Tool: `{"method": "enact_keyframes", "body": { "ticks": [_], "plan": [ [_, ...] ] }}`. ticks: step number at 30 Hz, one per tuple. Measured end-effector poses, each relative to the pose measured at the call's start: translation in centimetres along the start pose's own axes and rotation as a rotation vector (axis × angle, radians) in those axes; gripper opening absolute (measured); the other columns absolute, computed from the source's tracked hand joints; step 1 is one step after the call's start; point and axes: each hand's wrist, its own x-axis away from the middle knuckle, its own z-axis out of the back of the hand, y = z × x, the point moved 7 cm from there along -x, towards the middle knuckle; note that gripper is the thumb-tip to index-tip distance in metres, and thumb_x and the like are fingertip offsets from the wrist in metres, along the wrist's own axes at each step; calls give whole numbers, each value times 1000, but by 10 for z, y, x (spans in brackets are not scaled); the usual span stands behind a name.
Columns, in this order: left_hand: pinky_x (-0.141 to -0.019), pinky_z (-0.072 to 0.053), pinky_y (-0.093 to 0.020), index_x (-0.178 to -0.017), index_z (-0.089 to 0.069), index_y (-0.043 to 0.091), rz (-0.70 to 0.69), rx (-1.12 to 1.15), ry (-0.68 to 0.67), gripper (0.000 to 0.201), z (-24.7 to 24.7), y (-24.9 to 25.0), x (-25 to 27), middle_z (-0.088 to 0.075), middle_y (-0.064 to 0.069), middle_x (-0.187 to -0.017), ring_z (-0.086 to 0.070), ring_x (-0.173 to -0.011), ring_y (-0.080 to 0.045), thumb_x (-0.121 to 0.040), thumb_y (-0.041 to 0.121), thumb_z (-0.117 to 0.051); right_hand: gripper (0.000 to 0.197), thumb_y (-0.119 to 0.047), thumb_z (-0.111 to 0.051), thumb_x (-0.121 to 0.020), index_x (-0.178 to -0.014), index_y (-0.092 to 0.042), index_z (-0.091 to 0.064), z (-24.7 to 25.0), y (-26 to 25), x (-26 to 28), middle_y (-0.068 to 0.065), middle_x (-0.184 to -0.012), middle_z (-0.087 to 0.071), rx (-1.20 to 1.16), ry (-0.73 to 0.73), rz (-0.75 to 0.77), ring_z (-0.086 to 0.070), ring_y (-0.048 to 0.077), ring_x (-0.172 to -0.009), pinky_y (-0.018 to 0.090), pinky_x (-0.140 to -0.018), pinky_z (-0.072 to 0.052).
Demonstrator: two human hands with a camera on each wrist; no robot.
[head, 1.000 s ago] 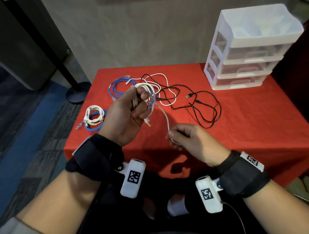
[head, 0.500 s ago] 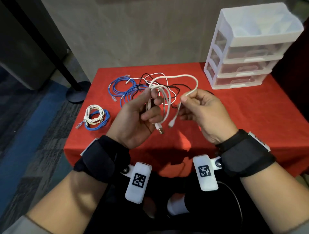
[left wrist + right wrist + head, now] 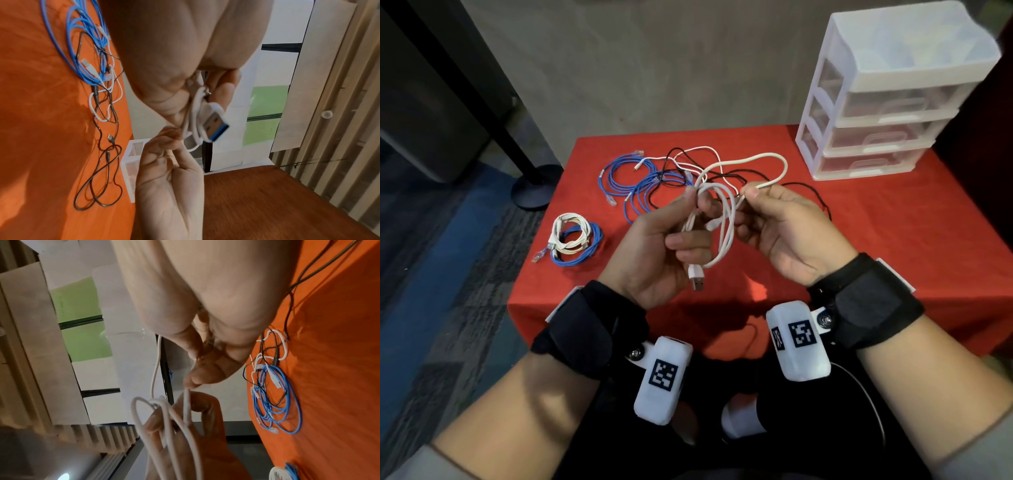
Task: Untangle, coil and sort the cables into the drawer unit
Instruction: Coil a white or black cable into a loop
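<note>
1. Head view, item in hand: white USB cable [image 3: 717,219], part-coiled. Your left hand [image 3: 654,253] grips the gathered loops, thumb on top; your right hand [image 3: 787,233] pinches the free run just to the right of the coil. One slack loop arcs up and far-right between the two grips; the USB plug [image 3: 697,277] hangs below the left fingers.
2. Key relation: the coil's long axis runs near-to-far, hanging down from the left grip. The slack still to be laid on lies on the right-hand side, so your right hand is the nearer one to feed it.
3. Destination: drawer unit [image 3: 887,99], far right, all drawers closed, well apart from both hands.
4. Surface: red tablecloth [image 3: 893,246]. Loose blue cables [image 3: 640,185] tangled with black cables [image 3: 808,192] lie far of the hands; a finished blue-and-white bundle [image 3: 573,241] lies left.
5. Room: grey wall beyond; a black post base [image 3: 532,188] on the floor, far left.
</note>
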Motion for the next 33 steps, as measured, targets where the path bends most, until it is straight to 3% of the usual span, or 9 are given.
{"method": "enact_keyframes", "body": {
  "ticks": [6, 9, 11, 16, 20, 24, 27, 30, 33],
  "plan": [
    [-37, -28, -9, -92, -52, 16, -4, -43, 19, 29, 0, 1, 0, -42, 11, -82, -21, -38, -2, -109, 29, -32, 11, -8, -51, -103, -97, -8, -61, 1, 4, -2, 3, -74, -69, -69, 16, -52, -66, 11, -62, 22, -55, -53],
    [-38, -24, -9, -87, -53, 17, -41, -97, 73, 30, 3, 1, -2, -31, 11, -72, -28, -35, 1, -108, 29, -35, 15, -10, -51, -102, -113, -5, -60, -3, 7, -1, 4, -80, -66, -53, -15, -102, -62, 9, -61, 20, -53, -50],
    [-40, -22, -10, -89, -51, 16, -91, -185, 91, 28, 5, 3, -6, -42, 11, -73, -29, -37, 2, -108, 29, -35, 23, -10, -49, -102, -123, -8, -58, -8, 10, 4, 0, -79, -64, 19, -78, -150, -55, 7, -59, 19, -49, -43],
    [-44, -29, -13, -91, -49, 17, -182, -430, 177, 25, 12, 11, -13, -46, -3, -80, -28, -45, 1, -109, 29, -36, 24, -29, -48, -94, -105, -13, -63, -22, 17, 19, 2, -85, -65, 80, -248, -267, -53, 29, -90, 28, -54, -34],
    [-48, -33, -17, -88, -53, 17, -215, -592, 275, 29, 14, 15, -11, -44, -1, -71, -28, -47, -4, -110, 27, -37, 17, -35, -59, -96, -94, -20, -66, -28, 19, 27, -6, -83, -65, 188, -323, -207, -61, 10, -74, 30, -61, -41],
    [-50, -36, -24, -88, -57, 18, -241, -722, 300, 29, 13, 21, -10, -26, -5, -70, -23, -52, -10, -109, 30, -41, 14, 0, -62, -94, -92, -14, -58, -23, 28, 24, -7, -72, -69, 378, -254, -74, -55, 10, -59, 25, -53, -44],
    [-52, -34, -21, -89, -57, 17, -291, -707, 354, 27, 16, 34, -8, -45, 6, -71, -18, -55, -11, -110, 25, -41, 10, 0, -69, -90, -95, -10, -67, -6, 21, 20, 3, -71, -62, 382, -138, -46, -55, 12, -51, 24, -46, -48],
    [-51, -37, -20, -90, -53, 18, -372, -656, 365, 15, 25, 70, -1, -42, 5, -75, -22, -50, -6, -101, 27, -47, 6, -6, -72, -88, -88, -9, -67, 20, 19, 24, 7, -75, -66, 413, -62, -28, -57, 14, -52, 24, -45, -47],
    [-49, -38, -17, -90, -53, 18, -377, -637, 410, 25, 38, 90, 5, -43, 6, -82, -26, -47, -3, -109, 25, -39, 7, -16, -78, -84, -85, -14, -71, 49, 17, 24, 14, -76, -67, 588, 25, 42, -60, 19, -65, 29, -62, -46]
  ]
}}
